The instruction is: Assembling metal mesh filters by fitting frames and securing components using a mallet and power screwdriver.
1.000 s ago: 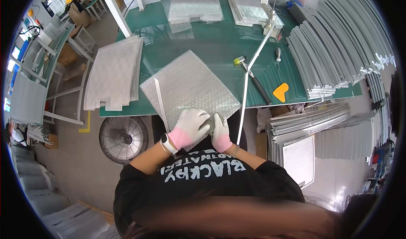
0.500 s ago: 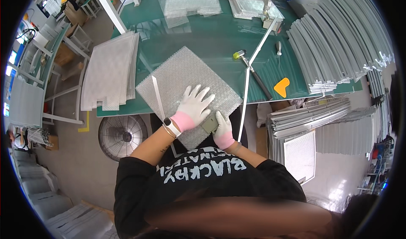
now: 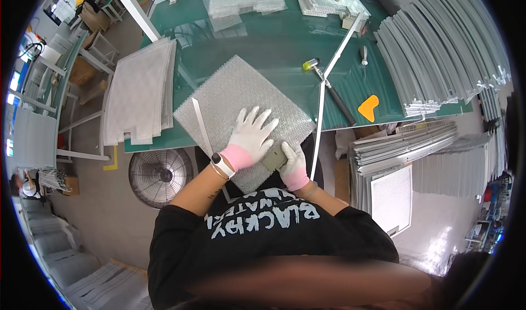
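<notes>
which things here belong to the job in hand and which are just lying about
In the job:
- mesh sheet, under the spread left hand
- grey-green block, held in the right hand
- probably the white strip over the sheet's left part

Lying about, untouched:
- hammer
- orange scraper
- screwdriver

From head height, one near, wide fisheye view looks down on the hands and green table.
</notes>
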The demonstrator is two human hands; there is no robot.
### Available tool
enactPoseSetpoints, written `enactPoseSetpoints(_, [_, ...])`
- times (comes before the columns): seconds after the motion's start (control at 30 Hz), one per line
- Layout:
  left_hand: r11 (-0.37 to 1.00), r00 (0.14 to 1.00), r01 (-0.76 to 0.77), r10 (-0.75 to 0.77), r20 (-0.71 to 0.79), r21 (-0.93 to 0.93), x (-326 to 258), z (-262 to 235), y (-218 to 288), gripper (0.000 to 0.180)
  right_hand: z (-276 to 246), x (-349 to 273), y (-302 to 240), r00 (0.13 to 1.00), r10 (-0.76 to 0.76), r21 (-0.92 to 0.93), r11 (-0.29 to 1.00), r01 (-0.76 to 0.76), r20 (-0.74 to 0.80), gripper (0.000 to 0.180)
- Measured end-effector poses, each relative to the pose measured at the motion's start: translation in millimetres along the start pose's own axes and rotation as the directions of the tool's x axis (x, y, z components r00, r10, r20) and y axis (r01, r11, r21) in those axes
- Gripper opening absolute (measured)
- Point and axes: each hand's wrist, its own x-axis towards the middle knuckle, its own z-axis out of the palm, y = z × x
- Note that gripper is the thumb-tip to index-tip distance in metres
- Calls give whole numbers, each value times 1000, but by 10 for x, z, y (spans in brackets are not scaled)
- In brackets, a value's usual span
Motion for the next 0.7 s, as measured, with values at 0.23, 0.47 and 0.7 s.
enactPoseSetpoints(0.23, [1000, 1000, 11, -12, 25, 19, 21, -11, 15, 53, -97, -2, 225, 985, -174, -215, 961, 172, 7, 19])
enactPoseSetpoints(0.47, [999, 999, 10, -11, 40, 32, 17, -13, 26, 53, -87, 52, 116, 995, -99, -479, 873, 92, 11, 31])
enactPoseSetpoints(0.7, [998, 999, -35, 34, 28, 48, 94, 9, -100, 55, 65, 203, 340, 968, -244, -389, 899, 202, -62, 32])
